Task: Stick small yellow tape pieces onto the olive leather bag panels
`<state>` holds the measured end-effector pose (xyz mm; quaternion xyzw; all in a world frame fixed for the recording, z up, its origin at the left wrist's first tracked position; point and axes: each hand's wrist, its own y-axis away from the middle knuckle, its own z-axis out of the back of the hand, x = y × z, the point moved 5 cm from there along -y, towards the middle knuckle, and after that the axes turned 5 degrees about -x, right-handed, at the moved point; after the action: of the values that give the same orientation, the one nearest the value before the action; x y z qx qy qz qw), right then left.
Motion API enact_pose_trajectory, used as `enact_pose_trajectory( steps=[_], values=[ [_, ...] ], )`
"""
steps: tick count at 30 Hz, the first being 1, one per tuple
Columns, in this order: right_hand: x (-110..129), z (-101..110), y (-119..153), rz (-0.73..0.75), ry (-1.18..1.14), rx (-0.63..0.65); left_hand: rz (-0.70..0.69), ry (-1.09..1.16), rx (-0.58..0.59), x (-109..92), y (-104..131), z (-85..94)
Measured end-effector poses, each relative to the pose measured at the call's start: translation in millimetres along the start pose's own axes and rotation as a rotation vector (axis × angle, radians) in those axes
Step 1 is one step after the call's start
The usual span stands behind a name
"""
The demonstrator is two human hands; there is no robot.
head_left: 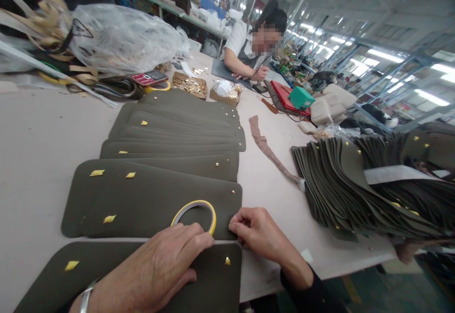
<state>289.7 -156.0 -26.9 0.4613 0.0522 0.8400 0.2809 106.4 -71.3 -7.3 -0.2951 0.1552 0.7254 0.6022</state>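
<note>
A roll of yellow tape (213,218) stands out beyond the fingers of my left hand (161,261), which is closed on it above the dark green panels. My right hand (261,232) is pinched at the right edge of a dark green panel (152,204); whatever lies between its fingertips is too small to make out. Small yellow tape pieces (109,219) stick to that panel, and a metal stud (233,192) sits near its upper right corner. The nearest panel (213,284) lies partly under my left hand and has a yellow piece (227,261) on it.
More green panels (177,114) overlap behind. A large stack of panels (334,185) lies at right, beside a brown strip (266,149). Boxes of metal parts (190,85), plastic bags (124,38) and a phone (148,78) are farther back. Across the table a person (245,50) leans over a dark mat.
</note>
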Motion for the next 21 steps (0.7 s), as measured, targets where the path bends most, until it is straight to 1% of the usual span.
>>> enact_pose_trajectory(
  steps=[4,7,11,13,15,17,19,21],
  values=[
    [12,0,0,0.076,0.192,-0.059,0.015,0.039,0.016,5,3,-2.8],
    [15,-2,-1,0.117,0.278,-0.086,0.016,0.052,0.008,9,4,-3.0],
    [10,2,0,0.115,0.239,-0.087,0.004,0.059,-0.026,10,5,-2.3],
    [9,9,2,0.159,0.215,-0.090,0.008,0.050,-0.060,10,5,-1.5],
    [12,16,6,0.282,0.262,-0.086,0.014,0.031,-0.088,9,6,-1.3],
    [17,17,12,0.460,0.385,-0.056,0.012,0.007,-0.108,9,7,-1.2],
    [22,11,18,0.620,0.547,0.000,0.009,-0.010,-0.131,9,7,-0.8],
    [27,3,21,0.707,0.694,0.040,0.007,-0.021,-0.147,10,8,-0.6]
  ],
)
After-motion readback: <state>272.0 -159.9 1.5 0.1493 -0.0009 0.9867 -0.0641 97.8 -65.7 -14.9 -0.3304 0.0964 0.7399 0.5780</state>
